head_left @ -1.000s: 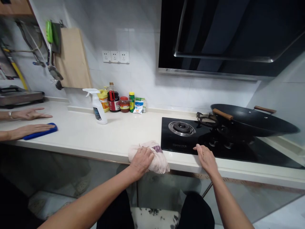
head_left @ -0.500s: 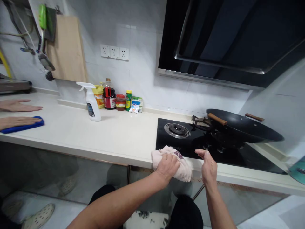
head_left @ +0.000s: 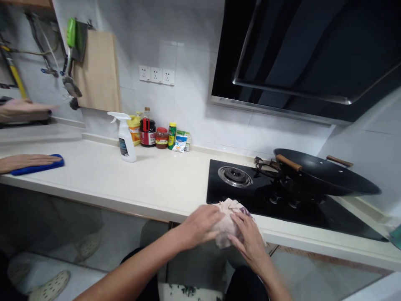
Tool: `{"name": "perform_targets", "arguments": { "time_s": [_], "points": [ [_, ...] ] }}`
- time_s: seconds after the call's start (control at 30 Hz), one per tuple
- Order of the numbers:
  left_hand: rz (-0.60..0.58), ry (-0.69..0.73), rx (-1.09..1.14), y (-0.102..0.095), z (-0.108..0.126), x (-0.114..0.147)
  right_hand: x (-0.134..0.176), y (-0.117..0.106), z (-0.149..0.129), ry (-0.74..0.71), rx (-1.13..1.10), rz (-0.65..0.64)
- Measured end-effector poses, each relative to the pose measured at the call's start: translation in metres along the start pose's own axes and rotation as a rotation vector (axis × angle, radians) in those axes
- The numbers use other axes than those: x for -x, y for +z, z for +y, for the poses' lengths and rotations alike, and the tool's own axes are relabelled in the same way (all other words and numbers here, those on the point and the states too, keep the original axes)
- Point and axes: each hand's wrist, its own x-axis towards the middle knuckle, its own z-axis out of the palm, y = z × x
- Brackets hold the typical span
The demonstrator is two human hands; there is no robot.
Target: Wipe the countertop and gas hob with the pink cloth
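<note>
A bunched, pale pink cloth (head_left: 230, 223) with a dark purple patch is held between my two hands at the front edge of the counter. My left hand (head_left: 202, 225) grips its left side, slightly blurred. From the right, my right hand (head_left: 249, 238) closes on it with the fingers over its top. Just behind the cloth lies the black glass gas hob (head_left: 216, 184), its left burner (head_left: 234, 176) bare. A black wok (head_left: 326, 171) with wooden handles sits tilted over the right part of the hob.
At left, another person's hand (head_left: 29, 161) presses a blue cloth (head_left: 40, 166) on the counter (head_left: 156, 184); their other hand is blurred. A spray bottle (head_left: 126, 142) stands near a soy sauce bottle (head_left: 147, 129) and jars. A range hood (head_left: 297, 54) overhangs the hob.
My right hand has moved left onto the pink cloth, which is now off the counter edge and more bunched. The other person's far hand has lifted. The view has shifted slightly.
</note>
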Motion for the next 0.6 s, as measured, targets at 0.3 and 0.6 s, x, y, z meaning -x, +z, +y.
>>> {"name": "perform_targets", "arguments": {
  "time_s": [0.3,0.6],
  "points": [
    [0.094,-0.745,-0.326,-0.088,-0.141,0.080,-0.044,0.025,-0.047,0.056,0.411,-0.197],
    [0.019,-1.013,-0.290,-0.087,-0.154,0.093,-0.101,0.080,-0.133,-0.198,0.372,-0.168]
  ]
}}
